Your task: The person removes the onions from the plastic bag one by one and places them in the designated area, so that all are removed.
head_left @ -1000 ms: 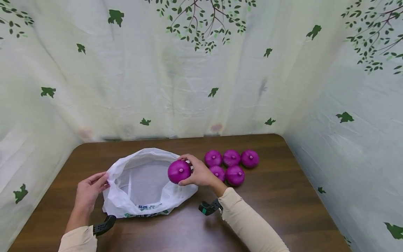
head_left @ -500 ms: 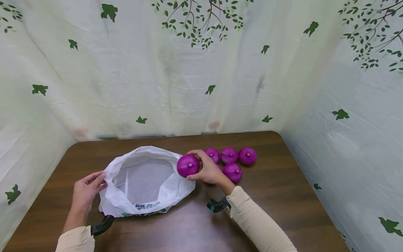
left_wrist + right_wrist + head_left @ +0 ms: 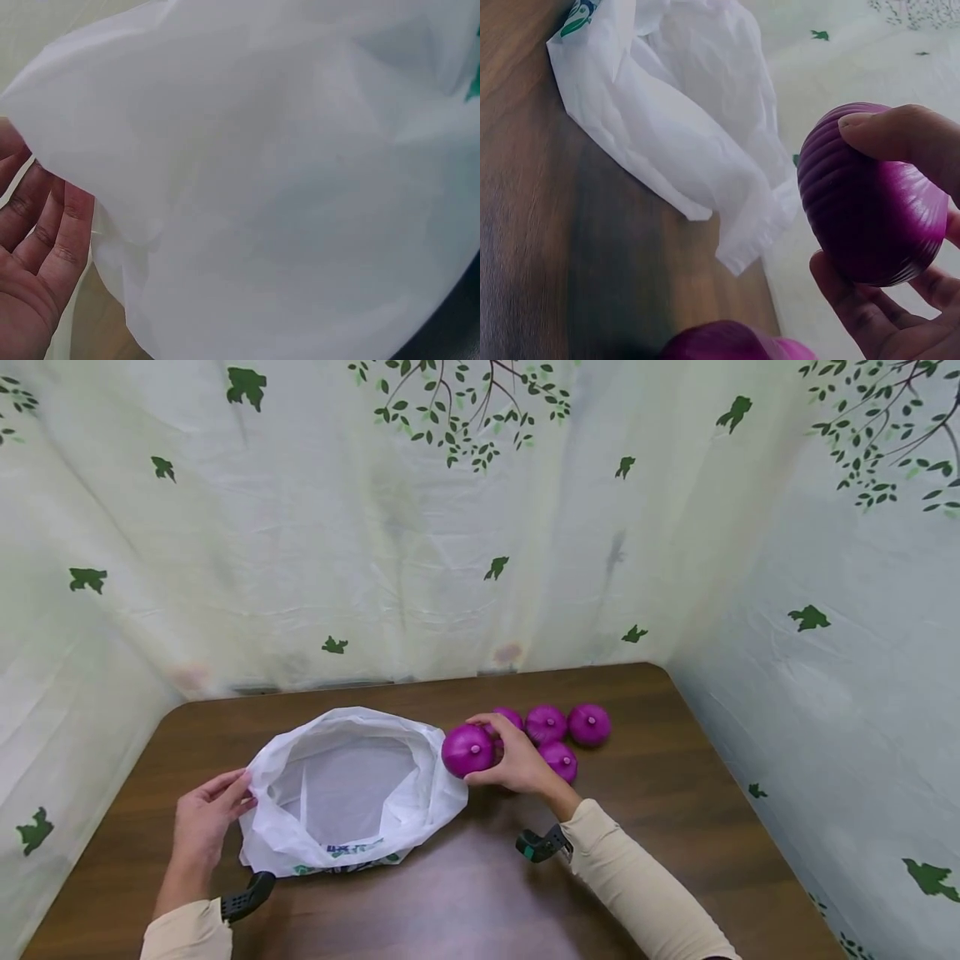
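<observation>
A white plastic bag [image 3: 431, 810] lies on the table with its mouth spread wide. My left hand [image 3: 210, 814] pinches the left part of its rim; in the left wrist view the fingers [image 3: 64, 247] go partly behind the white plastic. Just off the bag's right edge, my right hand [image 3: 521, 764] holds a purple onion [image 3: 467, 751] above the table. The right wrist view shows this ridged onion [image 3: 870, 202] between thumb and fingers, apart from the bag [image 3: 682, 127]. Several more purple onions [image 3: 588, 724] sit behind the right hand, some partly hidden.
The brown wooden table [image 3: 480, 902] extends in front of the bag and to the right. White curtains [image 3: 420, 568] with green leaf prints hang close behind the table and at both sides. Each wrist wears a black device [image 3: 249, 897].
My right hand has moved right with the onion, from over the bag's right rim to beside it, toward the other onions. The left hand has stayed at the bag's rim. The view has shifted slightly.
</observation>
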{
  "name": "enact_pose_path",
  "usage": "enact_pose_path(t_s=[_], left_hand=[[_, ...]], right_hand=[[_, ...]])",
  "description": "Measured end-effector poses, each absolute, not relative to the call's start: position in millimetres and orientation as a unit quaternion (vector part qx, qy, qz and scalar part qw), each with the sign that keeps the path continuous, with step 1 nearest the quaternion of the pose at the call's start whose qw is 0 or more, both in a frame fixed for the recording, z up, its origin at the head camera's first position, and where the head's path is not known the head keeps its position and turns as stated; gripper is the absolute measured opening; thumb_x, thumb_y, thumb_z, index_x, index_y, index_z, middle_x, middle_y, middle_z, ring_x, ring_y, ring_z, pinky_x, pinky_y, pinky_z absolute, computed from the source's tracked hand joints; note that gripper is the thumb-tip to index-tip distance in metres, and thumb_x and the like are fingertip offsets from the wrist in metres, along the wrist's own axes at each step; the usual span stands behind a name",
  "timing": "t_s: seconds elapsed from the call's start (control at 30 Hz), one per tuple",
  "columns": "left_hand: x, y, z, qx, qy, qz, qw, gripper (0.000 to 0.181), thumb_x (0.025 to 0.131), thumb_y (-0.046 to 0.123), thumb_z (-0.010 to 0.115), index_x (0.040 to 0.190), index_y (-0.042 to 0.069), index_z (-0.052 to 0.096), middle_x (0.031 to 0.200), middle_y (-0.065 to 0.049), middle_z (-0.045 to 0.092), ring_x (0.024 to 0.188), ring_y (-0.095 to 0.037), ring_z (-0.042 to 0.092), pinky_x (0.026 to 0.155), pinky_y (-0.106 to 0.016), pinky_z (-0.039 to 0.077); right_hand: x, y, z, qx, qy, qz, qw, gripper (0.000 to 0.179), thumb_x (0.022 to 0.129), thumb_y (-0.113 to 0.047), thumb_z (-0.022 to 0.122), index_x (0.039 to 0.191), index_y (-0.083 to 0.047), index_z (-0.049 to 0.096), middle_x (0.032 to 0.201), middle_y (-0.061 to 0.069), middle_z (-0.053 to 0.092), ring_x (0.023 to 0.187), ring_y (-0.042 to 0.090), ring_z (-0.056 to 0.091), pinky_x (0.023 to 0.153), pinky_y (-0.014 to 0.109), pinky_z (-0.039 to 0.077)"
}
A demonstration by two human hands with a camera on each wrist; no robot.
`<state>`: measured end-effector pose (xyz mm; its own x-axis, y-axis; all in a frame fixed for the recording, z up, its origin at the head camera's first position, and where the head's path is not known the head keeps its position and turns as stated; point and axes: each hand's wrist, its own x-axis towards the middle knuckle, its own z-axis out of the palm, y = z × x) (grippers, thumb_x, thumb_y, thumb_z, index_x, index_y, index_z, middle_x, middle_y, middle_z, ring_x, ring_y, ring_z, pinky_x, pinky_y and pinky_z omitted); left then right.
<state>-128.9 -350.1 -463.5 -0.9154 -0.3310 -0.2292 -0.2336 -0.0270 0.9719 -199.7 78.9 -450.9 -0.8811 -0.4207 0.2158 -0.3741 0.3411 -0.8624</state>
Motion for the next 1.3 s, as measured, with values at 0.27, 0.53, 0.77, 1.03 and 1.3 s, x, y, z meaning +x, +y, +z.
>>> enact_pose_path(t_s=[0.27,0.53,0.77,1.03,1.3], left_hand=[[-130.9,-349.3,-463.2,0.193,-0.709,-0.677,0.049,0.012,0.087,0.035,0.069,0.093,0.025,0.073,0.086,0.016,0.063,0.076,0.000,0.063,0.067,-0.017,0.055],[-131.1,-351.0,-461.3,0.194,-0.726,-0.659,0.036,0.010,0.089,0.036,0.067,0.094,0.029,0.072,0.087,0.018,0.062,0.077,0.001,0.062,0.070,-0.016,0.054],[-130.8,-351.0,-460.8,0.197,-0.735,-0.648,0.032,0.013,0.088,0.039,0.067,0.096,0.030,0.072,0.086,0.020,0.061,0.077,0.001,0.063,0.071,-0.016,0.054],[-130.3,-350.4,-463.0,0.202,-0.746,-0.634,0.034,0.020,0.087,0.041,0.066,0.101,0.028,0.072,0.088,0.021,0.060,0.079,0.002,0.063,0.073,-0.016,0.054],[-128.6,-351.1,-463.1,0.198,-0.752,-0.628,0.040,0.020,0.088,0.041,0.065,0.101,0.028,0.071,0.087,0.021,0.060,0.078,0.002,0.062,0.072,-0.016,0.053]], right_hand=[[-200.6,91.8,-446.7,-0.234,0.799,-0.551,0.057,0.074,0.067,-0.010,0.089,0.131,-0.011,0.052,0.125,0.013,0.055,0.107,0.031,0.058,0.087,0.040,0.054],[-201.1,111.7,-439.9,-0.222,0.823,-0.521,0.046,0.074,0.066,-0.014,0.090,0.130,-0.016,0.053,0.123,0.012,0.056,0.107,0.029,0.057,0.087,0.044,0.053],[-204.2,129.0,-438.7,-0.218,0.829,-0.514,0.034,0.073,0.067,-0.014,0.089,0.129,-0.014,0.051,0.127,0.009,0.054,0.109,0.030,0.057,0.086,0.043,0.054],[-206.9,148.1,-439.8,-0.203,0.829,-0.520,0.030,0.074,0.069,-0.015,0.088,0.132,-0.016,0.049,0.129,0.010,0.053,0.112,0.031,0.055,0.086,0.045,0.053],[-206.9,165.5,-439.8,-0.187,0.815,-0.547,0.034,0.074,0.070,-0.009,0.086,0.133,-0.014,0.048,0.131,0.013,0.051,0.115,0.033,0.055,0.092,0.047,0.051]])
